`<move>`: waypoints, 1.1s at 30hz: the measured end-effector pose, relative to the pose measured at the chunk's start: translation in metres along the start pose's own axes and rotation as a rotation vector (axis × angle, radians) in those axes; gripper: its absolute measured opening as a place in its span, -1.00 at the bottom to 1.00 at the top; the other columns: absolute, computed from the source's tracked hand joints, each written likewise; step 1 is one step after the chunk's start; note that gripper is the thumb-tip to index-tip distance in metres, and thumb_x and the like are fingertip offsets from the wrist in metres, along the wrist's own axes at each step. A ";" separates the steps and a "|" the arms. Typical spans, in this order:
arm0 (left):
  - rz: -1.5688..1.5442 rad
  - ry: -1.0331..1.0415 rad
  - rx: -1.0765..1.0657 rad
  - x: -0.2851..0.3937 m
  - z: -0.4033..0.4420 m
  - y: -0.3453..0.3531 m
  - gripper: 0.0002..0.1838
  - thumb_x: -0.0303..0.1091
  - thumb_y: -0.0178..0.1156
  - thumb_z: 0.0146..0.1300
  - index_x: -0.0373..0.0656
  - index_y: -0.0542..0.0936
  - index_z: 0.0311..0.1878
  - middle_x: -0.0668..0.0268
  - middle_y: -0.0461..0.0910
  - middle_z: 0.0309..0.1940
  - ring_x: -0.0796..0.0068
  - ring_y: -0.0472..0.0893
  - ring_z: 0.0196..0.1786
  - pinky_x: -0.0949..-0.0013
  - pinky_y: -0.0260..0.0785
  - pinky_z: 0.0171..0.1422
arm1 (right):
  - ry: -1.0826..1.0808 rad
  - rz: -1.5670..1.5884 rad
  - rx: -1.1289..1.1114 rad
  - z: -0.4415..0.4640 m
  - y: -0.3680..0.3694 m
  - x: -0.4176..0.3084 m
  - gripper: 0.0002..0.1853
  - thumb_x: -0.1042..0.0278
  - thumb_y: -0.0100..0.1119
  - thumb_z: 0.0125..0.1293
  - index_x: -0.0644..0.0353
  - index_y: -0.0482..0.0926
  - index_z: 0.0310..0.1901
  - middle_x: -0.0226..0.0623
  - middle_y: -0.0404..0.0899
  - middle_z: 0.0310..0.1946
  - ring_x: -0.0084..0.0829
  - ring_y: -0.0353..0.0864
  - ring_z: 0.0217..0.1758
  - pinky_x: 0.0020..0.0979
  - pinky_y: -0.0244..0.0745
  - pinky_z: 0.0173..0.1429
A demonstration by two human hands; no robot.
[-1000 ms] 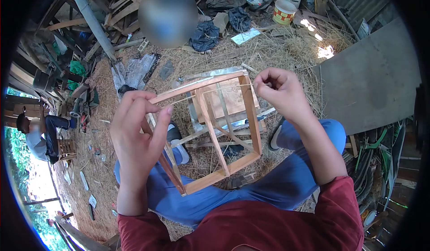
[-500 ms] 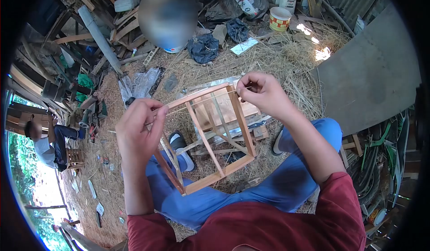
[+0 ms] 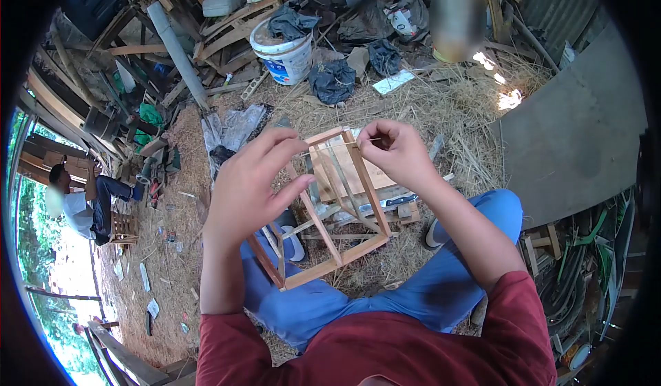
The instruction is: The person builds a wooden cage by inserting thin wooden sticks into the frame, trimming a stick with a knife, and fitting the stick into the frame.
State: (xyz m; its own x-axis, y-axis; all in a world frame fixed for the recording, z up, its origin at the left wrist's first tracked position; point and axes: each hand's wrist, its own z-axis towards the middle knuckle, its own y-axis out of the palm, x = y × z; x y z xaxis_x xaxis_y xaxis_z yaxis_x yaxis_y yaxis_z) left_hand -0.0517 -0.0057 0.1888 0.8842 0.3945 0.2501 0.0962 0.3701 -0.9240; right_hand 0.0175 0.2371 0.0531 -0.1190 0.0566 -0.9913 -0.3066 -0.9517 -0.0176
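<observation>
A wooden frame [image 3: 313,273] of light and reddish sticks stands tilted between my knees. My right hand [image 3: 394,150] pinches a thin strip [image 3: 335,145] at the frame's upper right corner. The strip runs leftward across the frame's top. My left hand [image 3: 258,179] is over the upper left part of the frame, thumb and fingers apart, near the strip's left end. It hides that corner. Behind the frame lies a wooden board [image 3: 372,174], with a dark-handled knife [image 3: 401,199] near its lower edge.
A white bucket [image 3: 288,61] with a black bag stands ahead on straw-covered ground. A large grey sheet [image 3: 575,121] lies to the right. Another person [image 3: 81,210] sits at the far left. Wood scraps are piled at the upper left.
My left hand has moved right and its fingers have opened off the strip. My right hand keeps its pinch near the frame's corner. The view has shifted, showing the white bucket.
</observation>
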 end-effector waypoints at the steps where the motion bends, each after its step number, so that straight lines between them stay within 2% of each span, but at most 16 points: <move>1: -0.012 0.012 0.035 0.004 0.005 0.002 -0.64 -0.26 0.44 0.30 -0.15 0.69 0.12 0.17 0.69 0.08 0.07 0.73 0.10 0.17 0.59 0.13 | -0.003 -0.005 0.000 0.001 0.000 -0.001 -0.89 0.43 0.36 0.35 0.30 0.70 -0.22 -0.53 0.66 -0.37 -0.75 0.54 -0.33 -0.58 0.50 -0.20; 5: 0.002 0.038 0.039 0.001 0.025 0.023 -0.71 -0.28 0.42 0.30 -0.12 0.70 0.05 0.22 0.68 0.02 0.06 0.73 0.03 0.14 0.58 0.07 | -0.041 0.021 0.011 0.007 0.005 0.000 -0.89 0.43 0.37 0.34 0.30 0.70 -0.22 -0.53 0.66 -0.37 -0.75 0.54 -0.32 -0.58 0.49 -0.19; 7: 0.084 0.064 -0.011 -0.001 0.033 0.030 -0.79 -0.31 0.41 0.31 -0.13 0.68 -0.05 0.23 0.66 -0.06 0.03 0.71 -0.03 0.09 0.57 0.00 | -0.033 0.005 0.008 0.010 0.005 -0.002 -0.88 0.42 0.38 0.34 0.30 0.70 -0.22 -0.53 0.66 -0.37 -0.75 0.53 -0.33 -0.58 0.49 -0.19; 13: 0.074 0.059 -0.020 -0.003 0.044 0.041 -0.85 -0.35 0.39 0.31 -0.19 0.66 -0.16 0.19 0.63 -0.14 0.01 0.70 -0.06 0.06 0.55 -0.03 | -0.057 0.006 -0.020 0.012 0.004 0.000 -0.88 0.42 0.40 0.31 0.30 0.70 -0.23 -0.50 0.68 -0.37 -0.72 0.59 -0.33 -0.56 0.54 -0.18; 19: 0.003 0.097 0.098 -0.003 0.041 0.061 -0.88 -0.46 0.39 0.27 -0.24 0.64 -0.19 0.17 0.62 -0.14 0.02 0.67 -0.06 0.07 0.52 0.01 | -0.056 -0.024 -0.025 0.008 0.006 -0.005 -0.86 0.42 0.42 0.29 0.32 0.70 -0.25 -0.46 0.69 -0.39 -0.72 0.60 -0.33 -0.55 0.56 -0.18; 29: 0.012 0.139 0.156 -0.001 0.036 0.068 -0.88 -0.52 0.34 0.26 -0.27 0.59 -0.20 0.14 0.56 -0.19 0.00 0.64 -0.09 0.04 0.50 -0.02 | -0.078 -0.049 0.006 0.001 0.011 -0.008 -0.85 0.42 0.44 0.27 0.33 0.70 -0.27 -0.45 0.68 -0.43 -0.72 0.59 -0.39 -0.56 0.56 -0.23; 31: 0.033 0.153 0.154 0.001 0.035 0.068 -0.88 -0.52 0.33 0.26 -0.28 0.58 -0.20 0.13 0.55 -0.20 -0.01 0.63 -0.09 0.04 0.49 -0.02 | -0.077 -0.095 -0.009 0.000 0.010 -0.010 -0.89 0.46 0.39 0.34 0.32 0.68 -0.23 -0.55 0.63 -0.38 -0.79 0.52 -0.36 -0.62 0.48 -0.24; 33: 0.034 0.152 0.159 0.002 0.034 0.069 -0.88 -0.53 0.33 0.26 -0.27 0.58 -0.20 0.13 0.54 -0.19 -0.01 0.62 -0.09 0.03 0.48 -0.02 | -0.079 -0.102 -0.003 -0.002 0.010 -0.012 -0.89 0.46 0.39 0.34 0.32 0.69 -0.24 -0.54 0.64 -0.38 -0.79 0.52 -0.36 -0.62 0.49 -0.24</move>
State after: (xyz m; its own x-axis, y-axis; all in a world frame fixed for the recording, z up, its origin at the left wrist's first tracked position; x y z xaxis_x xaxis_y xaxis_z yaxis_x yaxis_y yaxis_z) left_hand -0.0589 0.0493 0.1357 0.9455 0.2823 0.1622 0.0025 0.4917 -0.8707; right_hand 0.0175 0.2263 0.0642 -0.1616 0.1765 -0.9709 -0.3183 -0.9406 -0.1180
